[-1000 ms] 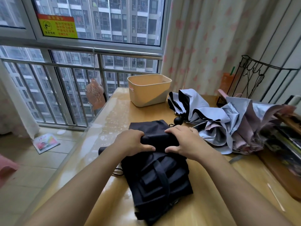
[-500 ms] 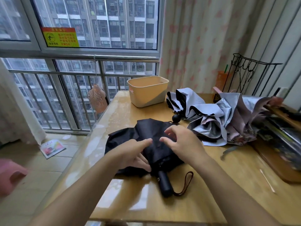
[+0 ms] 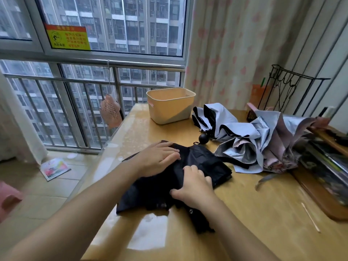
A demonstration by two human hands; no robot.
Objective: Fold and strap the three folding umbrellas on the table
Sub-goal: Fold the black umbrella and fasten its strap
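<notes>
— Wooden table [image 3: 263,213] by a barred window, tower blocks outside. Which umbrella is being worked?

— It's the black umbrella [image 3: 205,162]. It lies collapsed on the near middle of the table, its cloth spread in a loose, rumpled sheet and not rolled.

— And the hands?

— Both are on it. The left hand [image 3: 158,159] lies flat on the far left part of the cloth, fingers straight and together, pressing it down. The right hand [image 3: 194,183] sits nearer, on the middle, with its fingers curled into the fabric as if gripping a fold.

— So which step is this?

— I'd say it's the pleat-gathering step, before any strap is closed. I can't make out a strap.

— What does the next move call for?

— I think the panels need smoothing one way and winding snugly round the shaft, one hand holding the roll while the other finds the strap. Slack cloth would likely spring open.

— And the other two?

— They are heaped just beyond to the right, both unfolded. The pale blue umbrella [image 3: 226,123] has a black round knob [image 3: 203,138] near the black cloth's far edge. The silver and pink umbrella [image 3: 273,146] is beside it. Behind them stands a beige tub [image 3: 170,108].
</notes>
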